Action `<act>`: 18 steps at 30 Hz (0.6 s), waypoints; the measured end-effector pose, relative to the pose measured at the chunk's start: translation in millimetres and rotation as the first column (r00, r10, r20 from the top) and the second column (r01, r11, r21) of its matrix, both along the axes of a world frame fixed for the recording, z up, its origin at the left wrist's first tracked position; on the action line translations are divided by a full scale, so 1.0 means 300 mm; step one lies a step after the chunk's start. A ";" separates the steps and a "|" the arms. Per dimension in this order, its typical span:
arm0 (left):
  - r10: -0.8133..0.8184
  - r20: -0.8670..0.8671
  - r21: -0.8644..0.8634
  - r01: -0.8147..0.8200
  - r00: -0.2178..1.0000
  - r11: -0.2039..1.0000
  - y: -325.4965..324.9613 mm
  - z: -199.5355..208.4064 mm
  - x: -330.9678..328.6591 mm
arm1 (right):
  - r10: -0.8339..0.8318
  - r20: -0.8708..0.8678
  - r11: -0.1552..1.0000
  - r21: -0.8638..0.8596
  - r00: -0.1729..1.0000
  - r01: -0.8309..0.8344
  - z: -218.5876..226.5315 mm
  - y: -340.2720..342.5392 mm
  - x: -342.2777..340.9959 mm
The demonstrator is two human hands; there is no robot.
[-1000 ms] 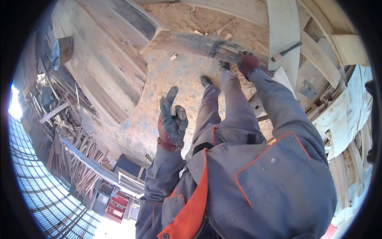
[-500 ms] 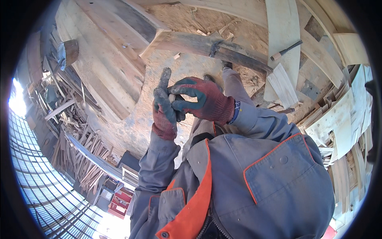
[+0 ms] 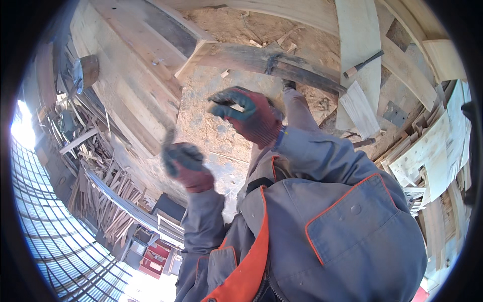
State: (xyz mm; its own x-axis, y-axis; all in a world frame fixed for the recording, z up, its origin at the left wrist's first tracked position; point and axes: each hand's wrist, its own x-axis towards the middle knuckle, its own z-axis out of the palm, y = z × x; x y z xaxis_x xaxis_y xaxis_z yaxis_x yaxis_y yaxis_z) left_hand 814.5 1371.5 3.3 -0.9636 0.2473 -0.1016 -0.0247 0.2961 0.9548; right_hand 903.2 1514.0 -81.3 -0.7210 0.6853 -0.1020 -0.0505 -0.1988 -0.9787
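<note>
My right hand (image 3: 249,115), in a dark red knit glove with a dark grip coating, is over the floor with thumb and forefinger curled together. A small pale bit shows at its fingertips, too small to name. My left hand (image 3: 187,167), gloved alike, is lower and to the left, apart from the right one. One of its fingers points upward, blurred by motion, while the others look curled; whether it holds anything is unclear. Nearest to it is the large wooden beam (image 3: 133,108) of pale planks on the left.
A dark-edged plank (image 3: 302,73) crosses ahead of my feet. On a pale board (image 3: 357,20) at right lies a wooden-handled chisel-like tool (image 3: 363,64). Scrap wood strips (image 3: 108,201) pile up at left, and stacked boards (image 3: 422,151) stand at right. Sawdust covers the floor.
My hands were touching, with a small pale thing between them. They have parted: the left moved down and left, the right slightly up and left.
</note>
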 end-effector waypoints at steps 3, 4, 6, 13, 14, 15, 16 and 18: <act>0.017 -0.267 -0.224 -0.079 0.964 0.971 -0.056 0.037 -0.177 | -0.015 -0.016 0.999 0.046 1.000 0.016 -0.093 -0.002 -0.117; 0.085 -0.182 -0.154 -0.114 0.980 0.981 -0.070 0.029 -0.251 | 0.008 -0.015 0.997 0.083 1.000 -0.007 -0.122 -0.004 -0.149; 0.137 0.002 0.124 -0.136 0.991 0.983 -0.091 -0.012 -0.383 | 0.018 -0.017 0.995 0.095 1.000 -0.017 -0.162 -0.020 -0.201; 0.219 -0.043 -0.035 -0.221 0.975 0.975 -0.151 -0.137 -0.504 | 0.042 -0.097 0.996 0.081 0.994 -0.034 -0.226 -0.047 -0.317; 0.205 -0.105 -0.113 -0.216 0.973 0.970 -0.150 -0.140 -0.503 | 0.044 -0.070 0.990 0.134 0.997 -0.035 -0.225 -0.050 -0.326; 0.176 -0.178 -0.153 -0.204 0.968 0.967 -0.145 -0.147 -0.501 | 0.032 -0.066 0.986 0.163 0.997 -0.020 -0.223 -0.051 -0.335; 0.143 -0.249 -0.191 -0.193 0.958 0.962 -0.137 -0.150 -0.502 | 0.017 -0.064 0.981 0.195 0.998 -0.004 -0.222 -0.049 -0.342; 0.181 -0.224 -0.229 -0.232 0.958 0.945 -0.129 -0.144 -0.495 | 0.011 -0.040 0.982 0.191 0.999 -0.003 -0.217 -0.045 -0.345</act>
State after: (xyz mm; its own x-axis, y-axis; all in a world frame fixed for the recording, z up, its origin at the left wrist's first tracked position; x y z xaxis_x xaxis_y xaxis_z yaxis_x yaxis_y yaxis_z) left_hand 666.0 1332.7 -39.9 -0.9975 0.0321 0.0625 0.0700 0.5344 0.8423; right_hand 799.6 1500.4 -146.4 -0.7268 0.6843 0.0594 -0.0899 -0.0090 -0.9959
